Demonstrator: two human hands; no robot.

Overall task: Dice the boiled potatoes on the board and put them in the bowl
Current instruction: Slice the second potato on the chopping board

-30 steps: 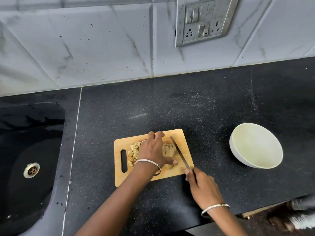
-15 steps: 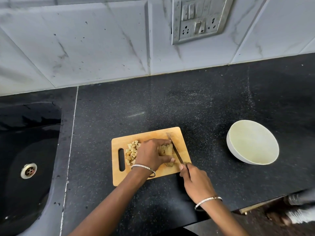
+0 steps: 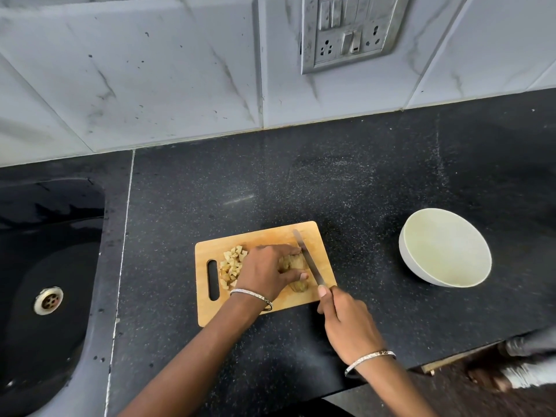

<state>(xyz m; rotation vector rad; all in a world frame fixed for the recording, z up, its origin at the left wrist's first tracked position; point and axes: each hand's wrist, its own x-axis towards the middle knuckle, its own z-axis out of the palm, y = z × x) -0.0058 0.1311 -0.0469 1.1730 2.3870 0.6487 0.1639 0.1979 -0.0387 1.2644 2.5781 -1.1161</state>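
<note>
Left grip clasps the potato on the board; right grip clasps the knife. Dice lie at the board's left; the bowl holds none.

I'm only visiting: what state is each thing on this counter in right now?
potato, not fully diced, lying on the board
diced pieces, piled on the board near its handle slot
bowl, upright, empty
knife, blade at the potato's right side
left hand, holds the potato down
right hand, grips the knife handle
sink drain, unplugged
</note>
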